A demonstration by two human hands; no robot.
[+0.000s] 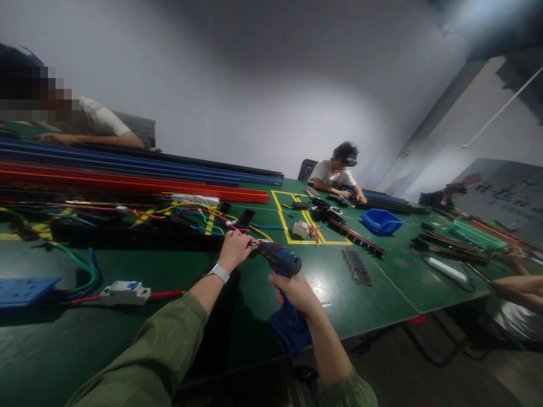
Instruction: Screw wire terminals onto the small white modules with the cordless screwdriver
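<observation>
My right hand (300, 291) is wrapped round the handle of a blue cordless drill (283, 259), whose chuck points left. At the drill's tip, my left hand (235, 250) has its fingers bent together over the end of a long black strip (165, 237). What lies between those fingers is hidden. Just beyond them stands a small black part (245, 218). Coloured wires (203, 210) run along the strip. A white circuit breaker (126, 293) with red wires lies to the left, beside a blue socket block (27, 291).
Red channels (169, 185) and blue channels (161, 165) are stacked at the back left. Past the drill lie another breaker (300, 229), a blue bin (380, 220) and a slotted strip (356, 237). Several other people sit round the green table (339, 311).
</observation>
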